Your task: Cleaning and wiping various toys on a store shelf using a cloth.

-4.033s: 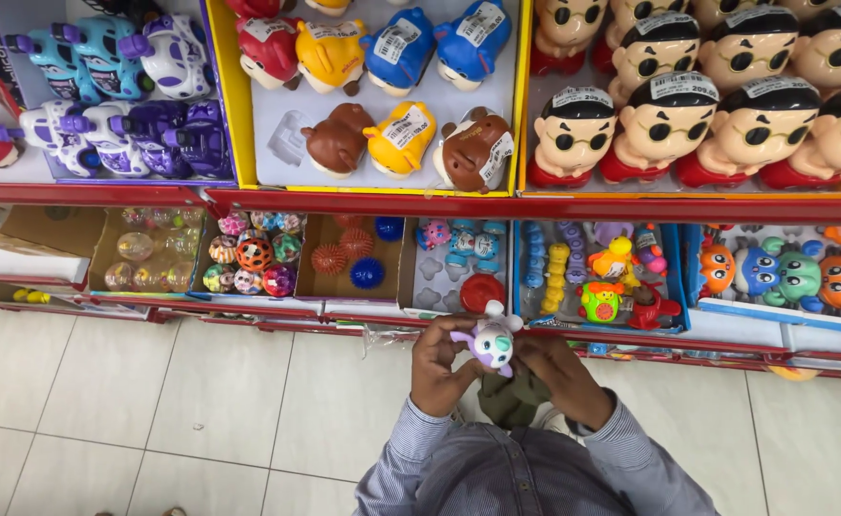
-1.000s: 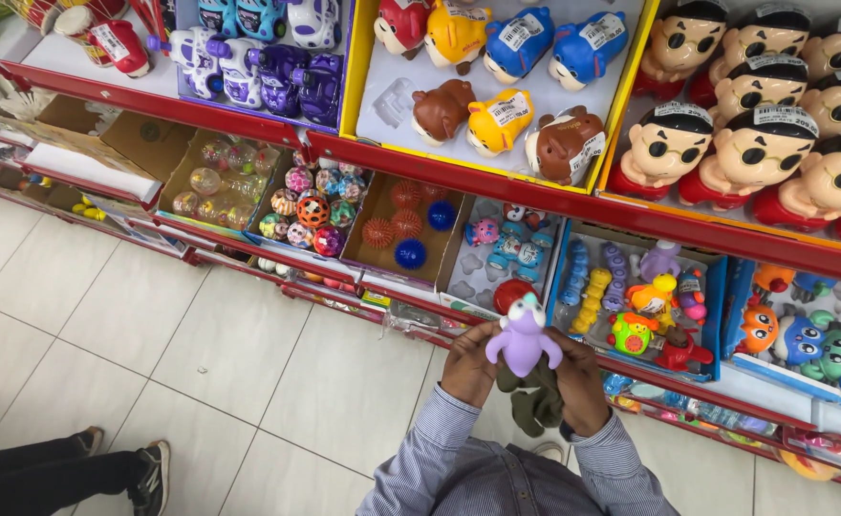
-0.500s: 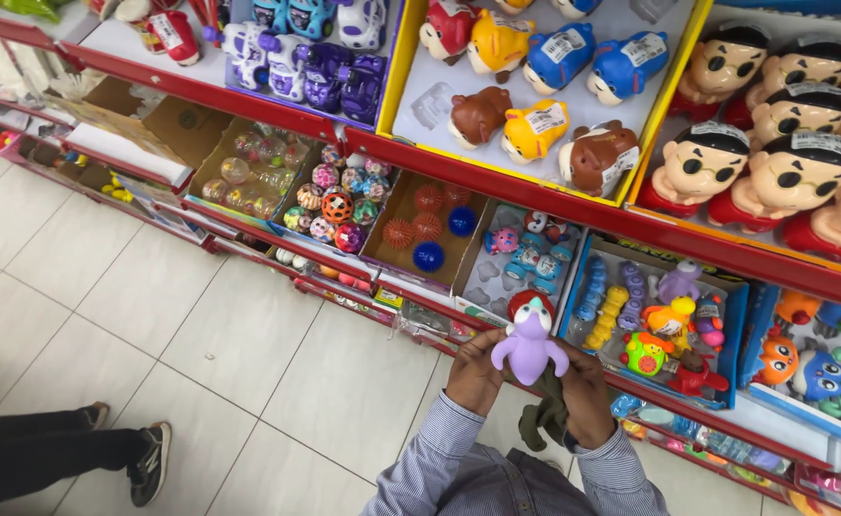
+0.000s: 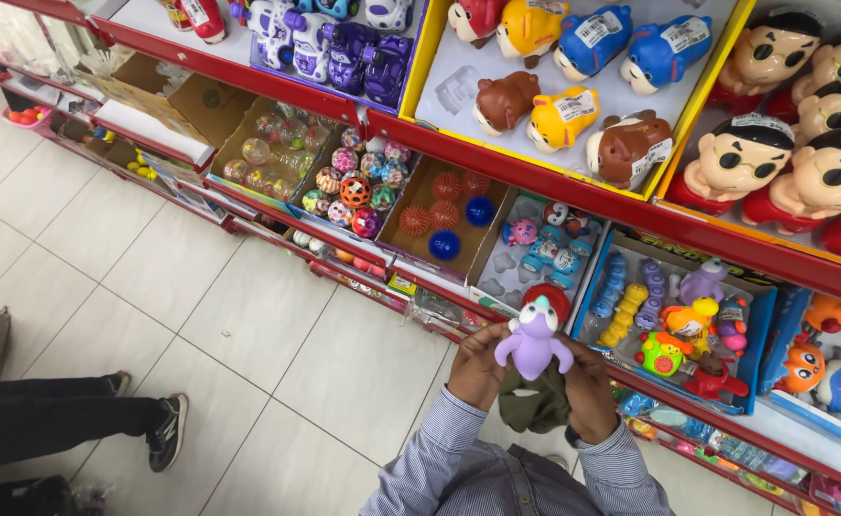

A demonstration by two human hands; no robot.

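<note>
Purple toy sits pinched between my left hand and right hand, fingers closed on its sides, held in front of the red shelf. Keeping both grips even should stop it twisting, I judge.

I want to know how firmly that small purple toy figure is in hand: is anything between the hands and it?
Nothing visible is. The left hand and right hand both touch the small purple toy figure directly, holding it up between them in front of the red shelf edge. A dark green cloth hangs below the toy, between the wrists.
</note>
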